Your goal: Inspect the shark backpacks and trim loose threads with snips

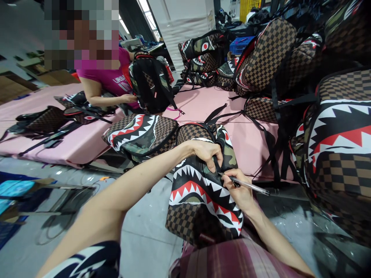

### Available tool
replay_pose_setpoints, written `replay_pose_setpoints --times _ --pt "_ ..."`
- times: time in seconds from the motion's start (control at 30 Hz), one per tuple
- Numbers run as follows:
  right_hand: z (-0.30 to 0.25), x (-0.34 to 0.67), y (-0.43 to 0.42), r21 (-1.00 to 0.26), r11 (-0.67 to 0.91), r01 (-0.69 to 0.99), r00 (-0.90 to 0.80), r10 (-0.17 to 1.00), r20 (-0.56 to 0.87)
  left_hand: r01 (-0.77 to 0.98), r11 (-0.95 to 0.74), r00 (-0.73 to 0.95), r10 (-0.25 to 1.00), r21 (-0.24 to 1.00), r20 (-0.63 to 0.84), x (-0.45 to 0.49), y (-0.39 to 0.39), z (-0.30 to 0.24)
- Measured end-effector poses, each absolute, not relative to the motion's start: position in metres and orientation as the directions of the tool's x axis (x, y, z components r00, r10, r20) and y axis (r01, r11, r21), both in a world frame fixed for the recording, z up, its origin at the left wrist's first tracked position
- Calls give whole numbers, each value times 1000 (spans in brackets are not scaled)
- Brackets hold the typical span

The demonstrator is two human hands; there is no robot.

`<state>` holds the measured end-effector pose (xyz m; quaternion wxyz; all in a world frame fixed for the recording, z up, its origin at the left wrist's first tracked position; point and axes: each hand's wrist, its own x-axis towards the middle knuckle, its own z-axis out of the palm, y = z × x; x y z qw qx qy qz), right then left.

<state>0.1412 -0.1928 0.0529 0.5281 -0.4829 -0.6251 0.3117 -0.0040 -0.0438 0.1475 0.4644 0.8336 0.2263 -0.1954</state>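
Now the backpack (pixel 203 200) sits on the person's lap, near the bottom middle of the view. It has a big shark mouth on it, with white pointy teeth and red gums. Its lower part is brown and black squares, like a checkerboard. Up top it has green camo patches and a red eye.

The left hand (pixel 207 152) is closed on the top of the backpack, pinching the dark edge there. The right hand (pixel 239 191) is closed around a pen (pixel 249 186). The pen tip touches the bag just beside the left fingers. The two hands are close together.

One pen shows. One second bag (pixel 142 133) with the same shark mouth lies on the pink table (pixel 203 104), just behind the lap one. One co-worker (pixel 113 79) in a pink shirt sits at the far left, with both hands on one black bag (pixel 150 83). One large shark bag (pixel 339 143) stands at the right. A pile of bags (pixel 266 54) fills the far right, too jumbled to count.
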Motion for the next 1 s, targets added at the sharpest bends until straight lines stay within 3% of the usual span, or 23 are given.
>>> replay_pose_setpoints --times 1.0 --pt "50 139 -190 -881 380 283 56 910 411 538 -484 836 204 690 -509 -4 -43 145"
